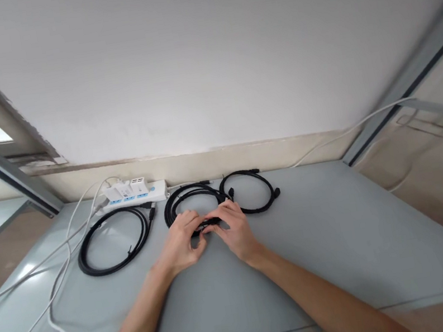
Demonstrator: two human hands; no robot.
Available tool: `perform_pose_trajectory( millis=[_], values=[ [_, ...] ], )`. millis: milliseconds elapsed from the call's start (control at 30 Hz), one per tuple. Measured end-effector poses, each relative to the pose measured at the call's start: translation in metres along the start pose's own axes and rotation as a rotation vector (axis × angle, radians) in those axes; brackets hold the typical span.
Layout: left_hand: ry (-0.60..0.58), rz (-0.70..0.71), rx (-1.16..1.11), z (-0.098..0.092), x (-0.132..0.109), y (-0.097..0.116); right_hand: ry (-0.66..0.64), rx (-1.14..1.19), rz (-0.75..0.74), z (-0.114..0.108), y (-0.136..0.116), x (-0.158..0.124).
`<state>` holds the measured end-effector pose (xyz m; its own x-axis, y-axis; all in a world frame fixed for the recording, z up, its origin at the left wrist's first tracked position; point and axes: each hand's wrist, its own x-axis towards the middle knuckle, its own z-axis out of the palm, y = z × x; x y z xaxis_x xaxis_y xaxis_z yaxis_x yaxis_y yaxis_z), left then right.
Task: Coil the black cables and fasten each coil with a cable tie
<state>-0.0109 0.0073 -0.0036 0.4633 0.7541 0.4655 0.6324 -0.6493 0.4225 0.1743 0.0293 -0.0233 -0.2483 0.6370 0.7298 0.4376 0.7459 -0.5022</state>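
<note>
In the head view, a coiled black cable (171, 203) lies at the middle of the grey table. My left hand (183, 240) and my right hand (234, 229) meet at the near side of this coil, fingertips close together. Both hands have their fingers closed on the cable; the exact spot they pinch is partly hidden by the fingers. Beside my right hand, a second black cable coil (270, 183) rests with its connectors showing. Left of my left hand lies another black cable coil (85, 242), with a small tie on its near side.
A white power strip (160, 190) with white adapters (139, 186) plugged in stands against the wall. White cords (68, 254) run across the table's left side. Grey metal posts (395, 86) rise at both ends of the table (344, 236). Another white cord (328, 141) hangs at the right.
</note>
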Motion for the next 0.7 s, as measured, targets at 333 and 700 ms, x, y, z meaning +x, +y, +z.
perform_pose_trajectory(
  millis=[333,700],
  values=[
    [-0.001,-0.056,0.16,0.013,0.0,-0.005,0.0,0.027,-0.072,0.0,0.006,0.001],
    [0.047,-0.032,0.18,0.012,0.001,-0.01,-0.247,-0.433,-0.231,-0.015,-0.021,0.012]
  ],
)
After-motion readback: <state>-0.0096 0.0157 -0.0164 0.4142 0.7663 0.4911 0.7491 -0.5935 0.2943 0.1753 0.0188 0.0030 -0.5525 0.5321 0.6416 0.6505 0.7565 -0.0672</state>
